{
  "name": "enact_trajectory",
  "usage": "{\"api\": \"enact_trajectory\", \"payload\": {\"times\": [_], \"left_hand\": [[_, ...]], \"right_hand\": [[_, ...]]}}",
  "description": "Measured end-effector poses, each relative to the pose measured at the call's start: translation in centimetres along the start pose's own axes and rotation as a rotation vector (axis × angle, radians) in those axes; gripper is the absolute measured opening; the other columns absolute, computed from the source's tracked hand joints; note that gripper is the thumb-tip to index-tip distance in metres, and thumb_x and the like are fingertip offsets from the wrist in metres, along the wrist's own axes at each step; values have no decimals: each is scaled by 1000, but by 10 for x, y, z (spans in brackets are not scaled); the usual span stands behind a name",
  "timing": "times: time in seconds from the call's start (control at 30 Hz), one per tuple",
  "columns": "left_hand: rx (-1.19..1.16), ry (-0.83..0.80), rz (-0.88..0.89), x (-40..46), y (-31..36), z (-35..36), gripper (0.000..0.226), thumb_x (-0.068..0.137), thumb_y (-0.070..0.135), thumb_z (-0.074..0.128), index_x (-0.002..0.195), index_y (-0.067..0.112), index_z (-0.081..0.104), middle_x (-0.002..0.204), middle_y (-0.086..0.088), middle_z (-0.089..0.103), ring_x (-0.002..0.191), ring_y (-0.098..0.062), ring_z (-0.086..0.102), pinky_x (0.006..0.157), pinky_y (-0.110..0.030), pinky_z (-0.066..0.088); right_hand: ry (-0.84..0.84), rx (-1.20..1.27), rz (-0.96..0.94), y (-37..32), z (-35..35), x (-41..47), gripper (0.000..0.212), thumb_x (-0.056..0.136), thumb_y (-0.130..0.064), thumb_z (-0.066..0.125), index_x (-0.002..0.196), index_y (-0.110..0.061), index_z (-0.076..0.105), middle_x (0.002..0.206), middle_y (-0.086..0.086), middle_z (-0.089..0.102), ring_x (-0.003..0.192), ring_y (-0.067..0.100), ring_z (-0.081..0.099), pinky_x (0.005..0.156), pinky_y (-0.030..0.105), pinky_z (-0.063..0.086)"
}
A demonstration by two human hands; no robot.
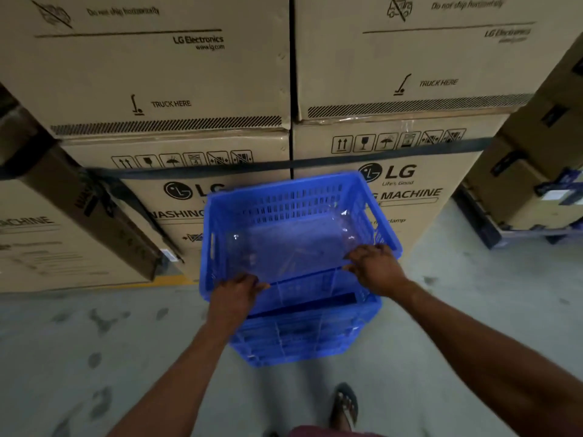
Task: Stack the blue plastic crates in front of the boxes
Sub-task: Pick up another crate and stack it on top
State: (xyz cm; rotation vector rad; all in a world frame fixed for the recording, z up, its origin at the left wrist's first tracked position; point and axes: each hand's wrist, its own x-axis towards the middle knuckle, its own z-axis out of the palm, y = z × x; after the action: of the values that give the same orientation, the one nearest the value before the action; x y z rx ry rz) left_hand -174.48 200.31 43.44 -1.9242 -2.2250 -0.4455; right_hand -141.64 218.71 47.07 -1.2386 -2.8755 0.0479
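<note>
A blue plastic crate [284,203] with slotted walls sits on top of other blue crates [303,339] on the floor, right in front of stacked cardboard boxes [410,190]. A clear plastic sheet [284,247] lies inside the top crate. My left hand [235,294] grips the crate's near rim at its left end. My right hand [373,268] holds the same rim at the right corner, fingers curled over the edge. The top crate looks slightly tilted and turned against the ones under it.
Tall cardboard appliance boxes [157,74] form a wall behind the crates. A long carton [94,212] leans at the left. More boxes on a pallet [530,184] stand at the right. Grey concrete floor [94,357] lies around; my sandalled foot [345,405] is near the bottom edge.
</note>
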Motion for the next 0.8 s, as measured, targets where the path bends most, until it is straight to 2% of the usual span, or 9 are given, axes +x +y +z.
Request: {"api": "enact_trajectory", "payload": {"times": [0.13,0.23,0.33,0.4,0.5,0.57,0.63,0.73,0.8], "left_hand": [[-20,14,-21,-26,23,0,41,98,54,46,88,20,67,79,-5,68,57,-34,64,52,-37,49],[-111,22,-8,-32,5,-3,50,99,61,42,91,20,71,79,-4,70,61,-33,67,53,-36,51],[-148,62,70,-23,-25,-11,52,97,63,44,92,21,74,81,-1,72,64,-31,69,53,-35,54],[-153,78,161,-6,-34,-20,61,100,64,36,91,18,75,79,-3,71,62,-32,69,51,-34,53],[-94,79,174,11,-11,-27,73,102,67,22,83,18,73,72,-4,69,55,-32,66,45,-33,49],[-41,73,154,5,9,-21,68,102,65,26,79,19,70,71,-4,68,52,-32,65,42,-33,47],[-26,42,133,-10,23,-17,64,101,64,29,78,18,68,70,-6,65,50,-33,62,40,-33,45],[-45,11,96,-36,15,-22,52,97,59,41,81,18,68,73,-7,64,49,-34,61,39,-34,45],[-49,43,96,-45,-8,-25,47,96,58,46,85,19,71,75,-4,66,54,-33,64,43,-35,47]], "right_hand": [[-125,-29,-74,12,-18,0,69,87,-71,11,119,-33,59,118,-7,69,109,23,66,88,42,45],[-99,17,-53,-6,-17,-11,79,83,-79,5,118,-32,59,118,-6,69,110,24,66,89,40,43],[-43,56,-37,-28,-6,-34,52,96,-68,30,109,-27,60,111,-3,71,107,25,67,86,38,46],[-5,76,-13,-33,-1,-41,39,99,-59,42,106,-26,59,110,-3,70,105,25,67,84,38,49],[11,75,32,-13,-10,-28,58,93,-69,25,108,-26,61,111,0,70,106,27,66,87,38,46],[-37,45,34,4,-17,-18,79,87,-79,4,114,-28,58,114,-1,68,109,28,64,91,41,41],[-87,22,-5,13,-17,-16,88,83,-82,-7,117,-29,55,119,-3,66,110,29,61,92,43,39],[-74,-1,-26,-3,-10,-24,80,87,-79,1,114,-27,57,117,-5,66,108,29,61,92,45,40],[-67,5,-34,-28,-6,-30,63,94,-72,17,110,-27,57,112,-3,68,108,28,62,90,44,40]]}}
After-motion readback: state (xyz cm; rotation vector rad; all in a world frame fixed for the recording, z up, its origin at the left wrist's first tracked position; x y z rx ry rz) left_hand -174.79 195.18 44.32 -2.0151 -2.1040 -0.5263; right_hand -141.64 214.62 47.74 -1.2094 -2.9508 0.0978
